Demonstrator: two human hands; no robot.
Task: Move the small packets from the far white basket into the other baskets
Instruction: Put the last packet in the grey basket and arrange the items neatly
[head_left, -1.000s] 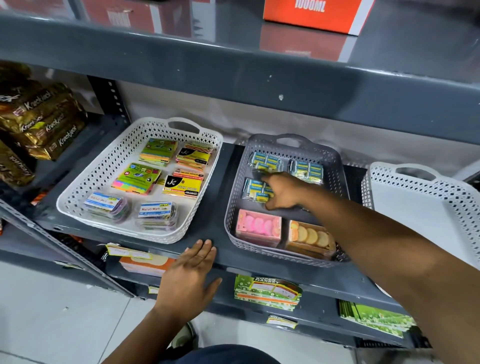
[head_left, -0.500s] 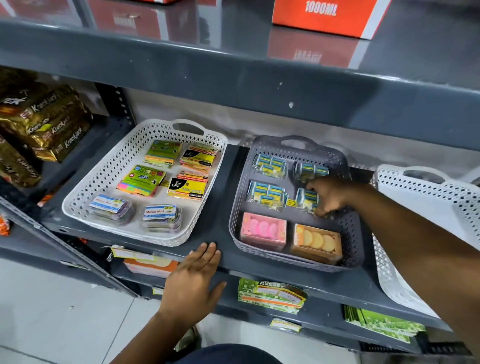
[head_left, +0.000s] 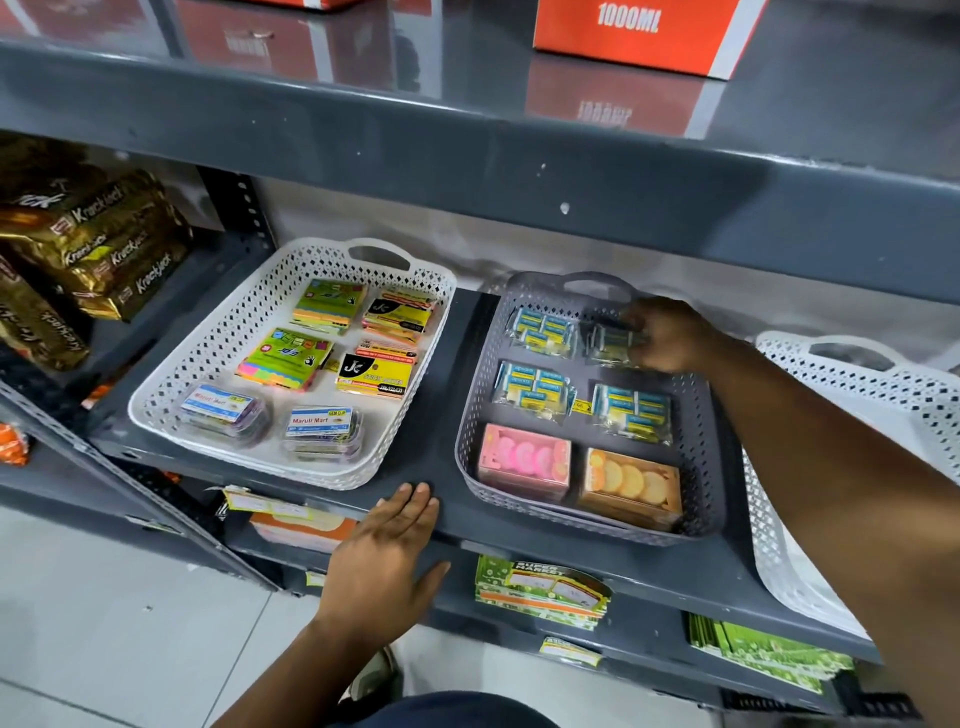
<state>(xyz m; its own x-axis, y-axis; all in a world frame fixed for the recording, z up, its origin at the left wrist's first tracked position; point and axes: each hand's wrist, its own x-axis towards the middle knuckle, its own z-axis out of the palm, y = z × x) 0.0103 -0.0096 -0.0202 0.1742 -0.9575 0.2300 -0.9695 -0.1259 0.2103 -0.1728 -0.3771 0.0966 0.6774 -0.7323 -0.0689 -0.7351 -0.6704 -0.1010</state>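
A grey basket (head_left: 706, 447) sits mid-shelf with several blue-and-yellow small packets, one at its back left (head_left: 543, 331), plus a pink box (head_left: 523, 460) and an orange box (head_left: 629, 486) at its front. My right hand (head_left: 665, 335) reaches into the back right corner, fingers closed on a small packet (head_left: 609, 340) lying there. A white basket (head_left: 208, 353) to the left holds sticky-note pads and clear clip boxes. Another white basket (head_left: 852, 384) stands at the far right, its inside mostly hidden by my arm. My left hand (head_left: 387, 553) rests flat on the shelf's front edge.
An upper grey shelf (head_left: 519, 156) overhangs the baskets and carries an orange carton (head_left: 639, 31). Gold biscuit packs (head_left: 98, 244) are stacked at the left. Green packs (head_left: 540, 587) lie on the lower shelf. Tiled floor lies below left.
My right hand moved from the middle right packet to the back right corner of the grey basket and closed on the packet there. The left hand stayed on the shelf edge.
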